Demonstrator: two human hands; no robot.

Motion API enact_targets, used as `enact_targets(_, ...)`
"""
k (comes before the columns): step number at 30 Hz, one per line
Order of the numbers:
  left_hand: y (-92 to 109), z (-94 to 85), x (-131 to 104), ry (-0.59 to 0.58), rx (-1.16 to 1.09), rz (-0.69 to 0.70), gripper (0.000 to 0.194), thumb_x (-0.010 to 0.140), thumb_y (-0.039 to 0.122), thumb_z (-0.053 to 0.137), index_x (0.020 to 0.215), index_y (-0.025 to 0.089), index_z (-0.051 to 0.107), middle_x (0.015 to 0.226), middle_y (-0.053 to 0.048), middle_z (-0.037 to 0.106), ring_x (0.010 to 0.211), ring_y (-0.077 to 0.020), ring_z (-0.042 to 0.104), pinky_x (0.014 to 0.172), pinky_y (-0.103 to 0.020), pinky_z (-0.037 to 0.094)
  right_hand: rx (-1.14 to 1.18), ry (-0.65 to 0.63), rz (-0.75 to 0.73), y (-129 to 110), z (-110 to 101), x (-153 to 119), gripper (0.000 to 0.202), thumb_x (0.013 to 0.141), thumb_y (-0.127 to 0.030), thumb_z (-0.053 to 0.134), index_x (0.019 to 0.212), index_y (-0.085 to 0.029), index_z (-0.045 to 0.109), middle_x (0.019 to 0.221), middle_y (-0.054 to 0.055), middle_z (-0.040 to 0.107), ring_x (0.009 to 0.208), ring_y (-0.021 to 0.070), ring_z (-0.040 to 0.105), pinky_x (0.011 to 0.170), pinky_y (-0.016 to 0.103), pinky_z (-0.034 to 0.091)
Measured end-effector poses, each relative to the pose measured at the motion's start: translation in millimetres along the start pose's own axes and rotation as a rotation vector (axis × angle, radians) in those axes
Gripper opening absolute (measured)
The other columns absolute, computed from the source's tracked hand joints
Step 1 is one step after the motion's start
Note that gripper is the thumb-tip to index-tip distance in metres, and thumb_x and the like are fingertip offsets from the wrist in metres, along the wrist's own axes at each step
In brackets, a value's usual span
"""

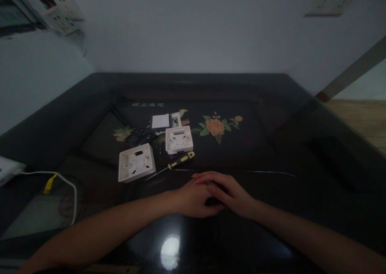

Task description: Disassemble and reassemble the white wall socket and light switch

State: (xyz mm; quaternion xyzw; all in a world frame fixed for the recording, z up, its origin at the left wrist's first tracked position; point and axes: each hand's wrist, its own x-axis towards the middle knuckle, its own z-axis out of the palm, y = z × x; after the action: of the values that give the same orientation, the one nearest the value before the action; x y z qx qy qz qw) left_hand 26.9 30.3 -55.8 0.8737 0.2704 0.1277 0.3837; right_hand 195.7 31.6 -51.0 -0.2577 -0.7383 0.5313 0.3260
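- Left hand (193, 200) and right hand (233, 191) are clasped together; no step seems underway.
- Screwdriver (181, 160) lies near, toward eleven o'clock; reaching it needs unclasping.

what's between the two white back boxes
In the head view, a few small screws lie between the left back box and right back box; the screwdriver slants in front.

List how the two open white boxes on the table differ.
The left box sits closer to the camera, the right box farther back. The left box is turned askew; the right box sits squarer. The screwdriver has its tip by the left box, its handle by the right box. Both are white and open-topped, with holes in the base.
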Motion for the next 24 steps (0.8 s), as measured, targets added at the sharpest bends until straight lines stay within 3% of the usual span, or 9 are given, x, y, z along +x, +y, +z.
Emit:
enact_targets(16,0.2,-0.1,-1.1,-0.002,-0.006,-0.004,0.027,0.086,0.022,0.064,0.112,0.014,0.07,0.117,-0.011,0.074,0.11,-0.0249,0.068,0.098,-0.034,0.053,0.025,-0.011,0.007,1.0,-0.2,-0.1,0.026,0.099,-0.03,0.05,0.12,-0.022,0.065,0.128,0.01,0.068,0.12,0.0189,0.063,0.104,0.04,0.047)
enact_targets(24,1.1,-1.1,-0.6,-0.006,-0.017,-0.012,0.025,0.087,0.022,0.063,0.109,0.015,0.071,0.112,-0.01,0.076,0.105,-0.0232,0.069,0.096,-0.034,0.053,0.039,-0.015,0.004,2.1,-0.1,-1.5,0.027,0.1,-0.031,0.049,0.12,-0.023,0.064,0.128,0.009,0.068,0.121,0.0186,0.062,0.105,0.04,0.046)
